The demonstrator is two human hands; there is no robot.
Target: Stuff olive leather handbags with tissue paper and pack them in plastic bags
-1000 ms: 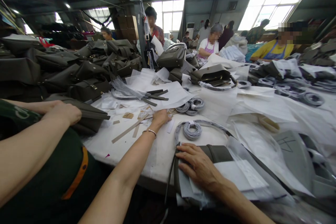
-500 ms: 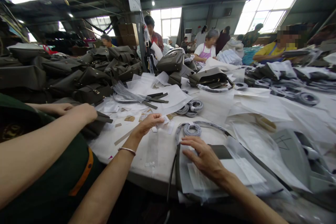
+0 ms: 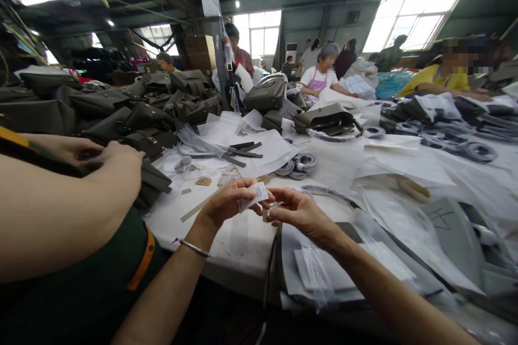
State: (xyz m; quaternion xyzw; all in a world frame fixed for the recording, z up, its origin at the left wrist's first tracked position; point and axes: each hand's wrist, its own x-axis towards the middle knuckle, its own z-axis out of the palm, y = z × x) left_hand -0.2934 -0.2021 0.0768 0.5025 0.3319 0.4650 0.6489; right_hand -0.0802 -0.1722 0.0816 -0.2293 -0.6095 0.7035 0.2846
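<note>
My left hand point(image 3: 230, 204) pinches a small white printed label point(image 3: 257, 194) above the table. Close beside it, my right hand point(image 3: 297, 213) has its fingertips together on a small pale piece point(image 3: 274, 207) too small to identify. The hands nearly meet. Below my right forearm lies a dark flat bag point(image 3: 348, 232) covered by white sheets and clear plastic film point(image 3: 315, 275). A wrapped strap point(image 3: 329, 191) curves behind my right hand. The coil of wrapped cord that lay there is hidden behind the hand.
A co-worker's hands point(image 3: 117, 159) work among dark bags at the left. Piled bags point(image 3: 129, 102) fill the far left. Wrapped coils point(image 3: 301, 164), loose straps point(image 3: 243, 153) and paper sheets point(image 3: 267, 145) cover the white table point(image 3: 238, 237). A grey piece point(image 3: 449, 232) lies right.
My right hand has lifted off the wrapped bag and moved up and left to meet my left hand at the label. The co-worker's arms at the left have shifted.
</note>
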